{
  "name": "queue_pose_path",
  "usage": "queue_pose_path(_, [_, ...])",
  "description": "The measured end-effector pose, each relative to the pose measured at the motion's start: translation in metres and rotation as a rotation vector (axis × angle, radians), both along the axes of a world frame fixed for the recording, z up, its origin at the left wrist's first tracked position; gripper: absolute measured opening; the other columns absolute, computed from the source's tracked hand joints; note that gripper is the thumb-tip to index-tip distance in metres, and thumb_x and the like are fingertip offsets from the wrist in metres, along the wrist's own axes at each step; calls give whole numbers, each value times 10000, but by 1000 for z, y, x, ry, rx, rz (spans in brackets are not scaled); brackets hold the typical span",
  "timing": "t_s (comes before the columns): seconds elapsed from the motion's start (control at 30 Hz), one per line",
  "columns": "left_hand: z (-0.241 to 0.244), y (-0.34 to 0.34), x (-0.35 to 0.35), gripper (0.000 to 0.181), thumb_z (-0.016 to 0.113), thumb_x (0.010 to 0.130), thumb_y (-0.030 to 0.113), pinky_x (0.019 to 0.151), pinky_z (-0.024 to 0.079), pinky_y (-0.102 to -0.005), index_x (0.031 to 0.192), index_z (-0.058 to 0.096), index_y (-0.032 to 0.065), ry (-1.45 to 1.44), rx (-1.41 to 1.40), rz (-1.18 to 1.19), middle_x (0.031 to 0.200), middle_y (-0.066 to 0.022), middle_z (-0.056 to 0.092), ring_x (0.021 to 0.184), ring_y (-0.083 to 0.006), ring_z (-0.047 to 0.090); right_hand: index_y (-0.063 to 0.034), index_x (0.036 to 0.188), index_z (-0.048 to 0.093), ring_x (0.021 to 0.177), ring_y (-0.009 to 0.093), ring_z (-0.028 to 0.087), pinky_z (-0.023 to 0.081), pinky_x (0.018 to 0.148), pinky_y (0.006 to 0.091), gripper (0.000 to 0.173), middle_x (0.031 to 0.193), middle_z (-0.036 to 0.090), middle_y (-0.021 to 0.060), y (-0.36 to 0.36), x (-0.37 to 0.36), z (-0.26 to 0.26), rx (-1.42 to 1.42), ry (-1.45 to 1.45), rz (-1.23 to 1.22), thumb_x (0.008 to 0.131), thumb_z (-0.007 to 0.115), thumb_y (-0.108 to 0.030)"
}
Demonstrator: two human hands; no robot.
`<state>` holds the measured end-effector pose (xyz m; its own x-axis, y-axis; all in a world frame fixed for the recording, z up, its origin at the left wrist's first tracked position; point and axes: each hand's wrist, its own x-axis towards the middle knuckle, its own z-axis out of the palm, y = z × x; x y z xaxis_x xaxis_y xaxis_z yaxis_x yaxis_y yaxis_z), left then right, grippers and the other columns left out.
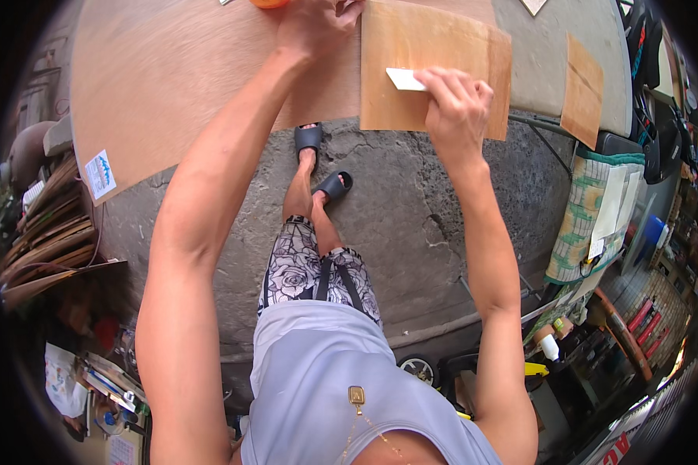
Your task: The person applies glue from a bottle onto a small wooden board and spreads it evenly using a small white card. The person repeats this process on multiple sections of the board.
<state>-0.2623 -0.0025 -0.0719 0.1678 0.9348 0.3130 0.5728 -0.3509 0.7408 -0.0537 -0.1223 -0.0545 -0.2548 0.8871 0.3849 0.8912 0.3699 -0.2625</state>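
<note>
My right hand (pixel 456 102) grips a flat white piece with a slanted end (pixel 406 79), held over a square thin wooden panel (pixel 436 35). At the top edge of the view my left hand (pixel 320 23) is beside the panel's upper left corner, with its fingers bent; whether it holds anything cannot be made out. Under my left hand and forearm lies a large thin wooden sheet (pixel 168 75) with a sticker (pixel 100 174) at its near left corner. The square panel's left edge lies along this sheet. Part of an orange round object (pixel 269 3) shows at the top, next to my left hand.
A smaller wooden piece (pixel 582 90) hangs over the edge of the grey tabletop (pixel 541 75) at right. Beyond it stands a padded chair or stand with a patterned cloth (pixel 570 232). Stacked boards or cardboard (pixel 52 232) stand at left. My sandalled feet are on cracked concrete (pixel 384 221).
</note>
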Motion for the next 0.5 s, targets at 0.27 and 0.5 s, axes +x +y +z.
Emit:
queue_pose_path(0.27, [-3,1,-6,128,698,814,155,692,504,-338,889,743,61,59,69,18,831,-95,675,761,-244,638,-139,927,682,940,156,627,345,873,380,160,916,691,-1,-122,11,16,-269,21,84,825,613,-37])
queue_pose_path(0.5, [-14,2,0,120,712,816,140,715,494,-308,908,754,75,112,117,-13,841,-52,672,780,-197,621,-179,975,727,955,171,659,367,863,358,222,965,732,16,38,115,10,79,-2,-91,880,577,-44])
